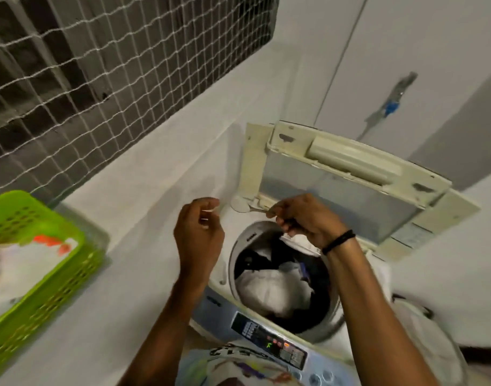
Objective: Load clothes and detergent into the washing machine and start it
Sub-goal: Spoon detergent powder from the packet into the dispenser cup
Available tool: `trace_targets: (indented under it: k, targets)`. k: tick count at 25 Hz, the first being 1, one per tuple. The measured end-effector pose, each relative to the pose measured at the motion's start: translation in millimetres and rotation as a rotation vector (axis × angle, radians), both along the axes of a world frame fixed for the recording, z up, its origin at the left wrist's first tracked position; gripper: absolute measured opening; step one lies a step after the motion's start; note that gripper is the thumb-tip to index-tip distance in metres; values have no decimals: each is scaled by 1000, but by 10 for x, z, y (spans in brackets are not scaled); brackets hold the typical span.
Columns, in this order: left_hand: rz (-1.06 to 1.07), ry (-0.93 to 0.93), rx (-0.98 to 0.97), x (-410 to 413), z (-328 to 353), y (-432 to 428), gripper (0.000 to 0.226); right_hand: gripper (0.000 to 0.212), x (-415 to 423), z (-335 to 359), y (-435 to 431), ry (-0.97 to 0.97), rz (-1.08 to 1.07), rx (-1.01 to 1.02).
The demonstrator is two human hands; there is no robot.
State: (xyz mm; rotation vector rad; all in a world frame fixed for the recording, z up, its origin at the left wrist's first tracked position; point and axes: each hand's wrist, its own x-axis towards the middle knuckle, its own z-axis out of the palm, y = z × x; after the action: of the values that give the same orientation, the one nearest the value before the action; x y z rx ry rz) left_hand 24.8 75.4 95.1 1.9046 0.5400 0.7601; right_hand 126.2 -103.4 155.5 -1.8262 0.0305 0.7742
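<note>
The top-loading washing machine [333,324] stands with its lid [350,188] raised. White and dark clothes [275,285] fill the drum. Its control panel [269,344] shows lit indicators at the near edge. My left hand [198,235] hovers left of the drum's rim, fingers loosely curled and apart; a thin pale sliver at the fingertips is too blurred to name. Over the drum's far rim, my right hand [305,221] has its fingers pinched together, and I cannot make out anything in them. A white piece [297,243] lies just beneath it.
A green plastic basket [43,291] sits on the white ledge [132,274] at left, holding a white and orange packet [29,260]. Netting [99,65] covers the window behind. A tap with a blue handle [392,107] is on the right wall.
</note>
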Motion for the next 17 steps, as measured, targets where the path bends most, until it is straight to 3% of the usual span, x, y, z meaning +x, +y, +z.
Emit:
trace_targets:
  k: [7, 10, 13, 15, 17]
  targets:
    - [-226, 393, -299, 849, -846, -676, 23, 30, 418, -866, -861, 92, -352, -20]
    - [-381, 590, -335, 1116, -1299, -911, 36, 31, 512, -1282, -1120, 113, -461, -89]
    - [-481, 737, -423, 1320, -1658, -1097, 51, 19, 540, -1776, -1292, 133, -550, -175]
    - [-492, 809, -429, 1401, -1823, -1175, 56, 16, 503, -2066, -1333, 68, -533, -288]
    - [-491, 862, -435, 1448, -1917, -1232, 58, 18, 436, -2272, -1305, -118, -424, -487]
